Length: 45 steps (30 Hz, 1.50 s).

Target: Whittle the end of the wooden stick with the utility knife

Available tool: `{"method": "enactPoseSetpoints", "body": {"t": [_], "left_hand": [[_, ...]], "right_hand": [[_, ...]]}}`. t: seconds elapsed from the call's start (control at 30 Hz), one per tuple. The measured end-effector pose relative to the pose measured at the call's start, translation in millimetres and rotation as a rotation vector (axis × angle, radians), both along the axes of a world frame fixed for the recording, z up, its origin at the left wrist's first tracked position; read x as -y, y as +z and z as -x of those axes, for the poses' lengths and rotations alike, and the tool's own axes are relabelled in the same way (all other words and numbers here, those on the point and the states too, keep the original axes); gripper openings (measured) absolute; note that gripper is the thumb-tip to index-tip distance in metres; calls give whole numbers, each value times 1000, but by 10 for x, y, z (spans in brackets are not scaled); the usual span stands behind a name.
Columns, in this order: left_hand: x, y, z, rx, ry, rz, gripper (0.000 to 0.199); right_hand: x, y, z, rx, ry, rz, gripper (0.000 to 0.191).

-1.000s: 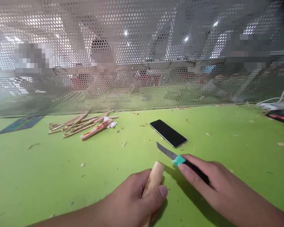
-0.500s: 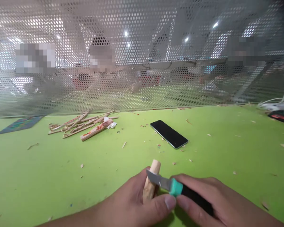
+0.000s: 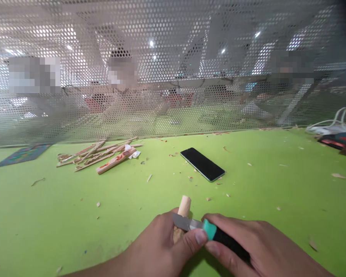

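My left hand (image 3: 161, 246) is closed around a short round wooden stick (image 3: 185, 206), pale at its far end and browner lower down. In my right hand (image 3: 256, 242) I grip a carving knife (image 3: 226, 240) by its black and teal handle. The knife's blade (image 3: 182, 222) lies across the stick, pointing left, against the wood. My left thumb presses near the base of the blade, beside the teal collar. The lower part of the stick is hidden in my left hand.
A black phone (image 3: 202, 164) lies ahead on the green table (image 3: 69, 227). Several carved wooden sticks (image 3: 103, 154) are piled at the back left, near a patterned sheet (image 3: 21, 155). Wood shavings are scattered about. A perforated screen (image 3: 161, 111) rises behind; cables (image 3: 333, 122) lie at right.
The blade has slid a little down the stick, toward my left thumb, and more of the pale end shows. The whole view has shifted slightly.
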State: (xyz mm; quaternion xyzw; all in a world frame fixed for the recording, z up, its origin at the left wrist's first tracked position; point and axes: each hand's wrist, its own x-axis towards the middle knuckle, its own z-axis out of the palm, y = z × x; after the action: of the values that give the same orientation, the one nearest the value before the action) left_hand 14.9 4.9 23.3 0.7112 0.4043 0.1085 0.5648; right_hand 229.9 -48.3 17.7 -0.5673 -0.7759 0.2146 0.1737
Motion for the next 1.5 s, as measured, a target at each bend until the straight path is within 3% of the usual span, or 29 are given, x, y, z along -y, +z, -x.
{"method": "enactPoseSetpoints", "body": {"t": [0.23, 0.47, 0.57, 0.8, 0.93, 1.03, 1.17, 1.3, 1.5], "left_hand": [[22, -21, -11, -156, 26, -10, 58], [-29, -39, 5, -1, -53, 57, 50], [-46, -48, 22, 27, -66, 35, 51], [-33, -11, 17, 51, -49, -6, 52], [21, -14, -7, -81, -31, -62, 62], [35, -22, -5, -152, -20, -63, 64], [5, -46, 4, -71, -19, 33, 63], [-17, -63, 13, 24, -34, 24, 56], [18, -36, 15, 1, -16, -21, 60]], "right_hand": [[-356, -47, -284, 36, -240, -40, 49], [-165, 59, -114, -44, -35, -86, 40], [-116, 104, -58, -79, 43, -25, 35], [-101, 96, -14, -84, 69, 15, 37], [-229, -24, -156, -44, -109, 43, 45], [-324, -60, -255, 19, -274, -44, 54], [-238, 31, -178, -79, -126, -59, 43], [-96, 130, -34, -118, 42, -23, 36], [-134, 66, -59, -87, 51, -14, 34]]}}
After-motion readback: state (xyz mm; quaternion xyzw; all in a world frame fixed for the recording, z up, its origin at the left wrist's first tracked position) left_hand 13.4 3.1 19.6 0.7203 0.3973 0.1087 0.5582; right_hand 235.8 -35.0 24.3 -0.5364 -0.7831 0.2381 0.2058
